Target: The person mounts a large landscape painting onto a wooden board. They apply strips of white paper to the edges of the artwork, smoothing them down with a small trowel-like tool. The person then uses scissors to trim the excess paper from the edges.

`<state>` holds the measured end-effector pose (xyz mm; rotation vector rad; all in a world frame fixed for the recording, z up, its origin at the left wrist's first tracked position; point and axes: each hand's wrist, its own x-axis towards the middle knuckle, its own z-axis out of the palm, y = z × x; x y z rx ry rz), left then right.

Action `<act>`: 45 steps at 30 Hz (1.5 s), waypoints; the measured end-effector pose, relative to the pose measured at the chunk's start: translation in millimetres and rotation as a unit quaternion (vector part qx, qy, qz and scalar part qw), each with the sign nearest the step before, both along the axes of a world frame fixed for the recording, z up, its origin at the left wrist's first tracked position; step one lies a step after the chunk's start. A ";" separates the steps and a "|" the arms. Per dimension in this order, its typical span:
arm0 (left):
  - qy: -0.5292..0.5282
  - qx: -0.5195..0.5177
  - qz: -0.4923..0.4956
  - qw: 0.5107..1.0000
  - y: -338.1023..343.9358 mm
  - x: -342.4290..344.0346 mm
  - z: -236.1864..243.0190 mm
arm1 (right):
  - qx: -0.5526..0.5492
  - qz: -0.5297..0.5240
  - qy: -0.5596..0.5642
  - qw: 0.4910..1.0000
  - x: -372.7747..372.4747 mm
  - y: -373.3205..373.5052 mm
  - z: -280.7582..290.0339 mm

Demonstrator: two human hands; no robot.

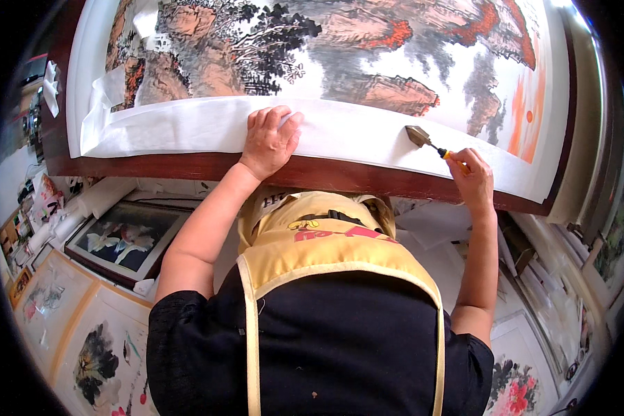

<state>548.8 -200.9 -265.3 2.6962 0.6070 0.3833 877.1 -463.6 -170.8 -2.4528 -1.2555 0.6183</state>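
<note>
A large landscape painting (367, 55) in black ink with orange-red rocks lies flat in front of me. Over its near border runs a long strip of white paper (187, 125), loose and creased at its left end. My left hand (270, 142) is on the strip, fingers curled at its far edge; the fingertips are partly hidden. My right hand (472, 177) grips a small trowel (417, 136) with a pointed metal blade and a yellow and black handle. The blade lies over the strip's right part; whether it touches the paper is hard to tell.
The dark red table (326, 175) has its near edge just before my apron (339, 249). Below left are a framed picture (128, 236) and flower paintings (97, 367). Another flower painting (516, 388) lies low right. Long rolls and boards (540, 291) crowd the right side.
</note>
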 end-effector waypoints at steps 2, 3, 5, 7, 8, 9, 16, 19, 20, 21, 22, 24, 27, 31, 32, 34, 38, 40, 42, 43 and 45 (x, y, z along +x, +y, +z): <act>0.004 0.007 0.016 1.000 7.8 -10.1 -1.3 | -0.012 -0.003 -0.002 1.000 -1.8 3.5 1.1; 0.006 0.010 0.025 1.000 10.1 -13.8 -2.1 | -0.018 0.000 -0.007 1.000 -2.4 4.3 2.5; 0.000 0.023 0.039 0.999 14.6 -18.5 -1.7 | -0.022 -0.002 0.000 1.000 -2.4 6.9 2.5; -0.006 0.031 0.048 0.998 17.1 -20.2 -1.9 | -0.017 -0.002 -0.002 1.000 -4.4 6.4 1.2; -0.010 0.032 0.048 0.998 18.5 -19.7 -2.5 | -0.014 -0.003 -0.002 1.000 -5.1 5.8 -0.1; -0.014 0.033 0.049 0.998 19.3 -19.5 -2.7 | -0.018 -0.001 -0.005 1.000 -4.4 5.3 -1.0; 0.008 0.032 0.052 0.998 19.1 -21.4 -3.5 | -0.046 0.002 -0.002 0.999 -1.1 7.1 0.4; 0.003 0.037 0.058 0.998 18.4 -21.5 -5.4 | -0.017 0.031 0.019 0.999 -4.5 16.2 -1.7; 0.002 0.039 0.058 0.998 18.2 -21.6 -6.2 | -0.001 0.045 0.030 0.999 -9.3 23.2 -2.2; 0.001 0.041 0.058 0.997 18.0 -21.8 -6.6 | -0.010 0.052 0.037 0.998 -16.1 32.5 -3.0; 0.003 0.039 0.057 0.998 18.8 -22.3 -6.7 | -0.016 0.063 0.049 0.997 -23.2 42.9 -1.1; 0.008 0.038 0.054 0.998 19.9 -23.6 -6.0 | -0.036 0.054 0.065 0.996 -40.4 63.3 -1.7; 0.004 0.038 0.049 0.998 22.5 -26.1 -4.1 | 0.002 0.109 0.059 0.992 -60.7 90.5 -5.8; 0.004 0.026 0.034 0.999 27.1 -31.6 -2.6 | 0.021 0.132 0.064 0.989 -92.2 122.0 -8.2; 0.001 0.023 0.027 0.999 29.8 -33.2 -2.9 | 0.022 0.136 0.058 0.989 -100.0 128.0 -8.6; -0.011 -0.004 0.006 1.000 38.8 -40.3 -5.1 | 0.031 0.124 0.045 0.991 -114.7 137.2 -9.1; -0.043 -0.019 -0.015 0.999 62.9 -67.7 -5.2 | 0.026 0.085 0.025 0.996 -137.6 144.2 -6.0; -0.023 -0.007 -0.005 1.000 80.4 -89.5 -1.9 | 0.040 0.040 0.023 0.998 -147.7 139.7 -4.8; 0.030 -0.010 0.016 0.999 100.0 -114.8 -2.5 | 0.061 -0.024 0.025 0.998 -162.5 130.9 -6.8; 0.021 -0.015 0.000 1.000 112.1 -123.5 -5.3 | 0.078 -0.082 0.057 0.992 -171.6 124.9 -10.8; 0.054 0.003 0.012 0.998 125.5 -133.0 7.8 | 0.124 -0.179 0.131 0.967 -186.5 111.8 -23.9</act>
